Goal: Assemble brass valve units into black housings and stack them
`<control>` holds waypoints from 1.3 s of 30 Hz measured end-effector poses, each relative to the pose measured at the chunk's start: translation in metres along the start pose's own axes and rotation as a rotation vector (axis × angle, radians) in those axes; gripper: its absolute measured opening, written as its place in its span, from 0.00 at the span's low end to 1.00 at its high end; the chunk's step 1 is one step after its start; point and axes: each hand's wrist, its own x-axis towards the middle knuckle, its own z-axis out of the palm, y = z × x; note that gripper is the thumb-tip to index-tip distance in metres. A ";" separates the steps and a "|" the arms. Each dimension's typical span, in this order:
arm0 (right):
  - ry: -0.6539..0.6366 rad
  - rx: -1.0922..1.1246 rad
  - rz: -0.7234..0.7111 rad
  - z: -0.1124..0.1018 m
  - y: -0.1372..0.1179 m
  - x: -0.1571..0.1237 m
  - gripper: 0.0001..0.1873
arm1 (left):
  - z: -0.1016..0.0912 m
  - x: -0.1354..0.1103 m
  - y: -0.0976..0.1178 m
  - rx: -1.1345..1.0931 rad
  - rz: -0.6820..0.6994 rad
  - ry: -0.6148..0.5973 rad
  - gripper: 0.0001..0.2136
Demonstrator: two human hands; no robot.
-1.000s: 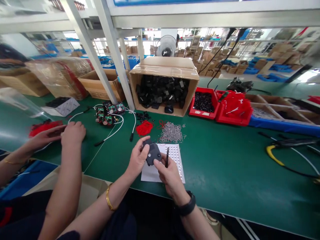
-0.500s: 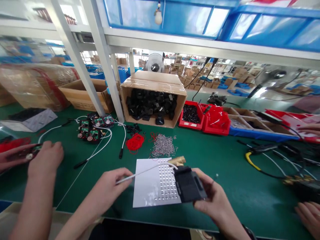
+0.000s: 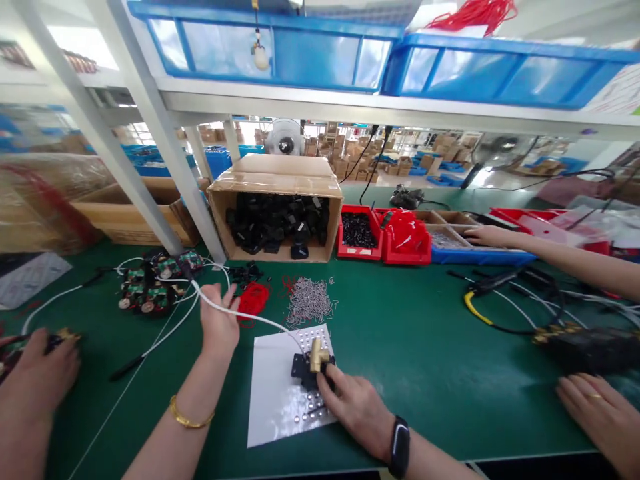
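Note:
My left hand (image 3: 219, 320), with a gold bracelet at the wrist, is raised with its fingers curled at a white cable (image 3: 260, 320). The cable's black end (image 3: 186, 268) reaches beyond the fingers, and its other end runs into a black housing (image 3: 301, 368). A brass tee-shaped fitting (image 3: 319, 357) sits on top of this housing. My right hand (image 3: 357, 407), with a black wristband, grips the housing from the right side. Beneath it is a white sheet (image 3: 270, 393) with rows of small shiny round pieces (image 3: 316, 400).
A pile of small metal screws or pins (image 3: 310, 300) and red bands (image 3: 254, 300) lie behind the sheet. A carton (image 3: 275, 177) of black housings stands further back, with red bins (image 3: 357, 250) beside it. Other people's hands (image 3: 43, 363) work at left and right (image 3: 597, 407).
The housing has turned so its brass fitting faces up, and it has come down onto the sheet. My left hand has moved up and away with the cable. At right, another person's arm reaches into the divided bin.

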 end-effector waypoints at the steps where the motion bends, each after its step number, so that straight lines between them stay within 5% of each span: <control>1: -0.027 0.016 -0.007 -0.005 -0.001 -0.003 0.24 | 0.005 0.000 -0.004 -0.079 -0.036 -0.113 0.39; 4: -0.016 0.140 -0.006 -0.012 0.002 -0.015 0.23 | 0.023 -0.002 -0.015 -0.078 0.085 -0.367 0.39; 6: 0.063 0.320 0.066 -0.008 0.016 -0.019 0.19 | 0.034 -0.005 -0.022 0.079 0.242 -0.379 0.29; 9: 0.106 0.541 0.519 0.012 0.059 -0.005 0.15 | 0.054 -0.007 -0.035 0.277 0.407 -0.345 0.22; 11: -0.003 0.560 0.798 0.030 0.088 0.023 0.16 | 0.067 -0.006 -0.044 0.446 0.501 -0.393 0.30; 13: -0.142 0.521 0.842 0.047 0.105 0.054 0.21 | 0.079 -0.005 -0.053 0.651 0.551 -0.468 0.40; 15: -0.233 0.447 0.816 0.058 0.108 0.078 0.19 | 0.087 -0.006 -0.060 0.833 0.556 -0.525 0.38; 18: -0.286 0.335 0.821 0.063 0.099 0.090 0.05 | 0.089 -0.009 -0.069 0.972 0.534 -0.563 0.13; 20: -0.294 0.288 0.811 0.060 0.094 0.088 0.05 | 0.086 -0.010 -0.075 1.010 0.530 -0.583 0.02; 24: -0.306 0.240 0.840 0.051 0.092 0.083 0.12 | 0.082 -0.009 -0.085 0.998 0.520 -0.604 0.07; 31: -0.371 0.239 0.847 0.050 0.094 0.084 0.04 | 0.078 0.001 -0.083 0.773 0.395 -0.546 0.07; 39: -0.410 0.347 0.839 0.052 0.100 0.091 0.04 | 0.034 -0.036 -0.060 0.432 -0.155 -0.542 0.10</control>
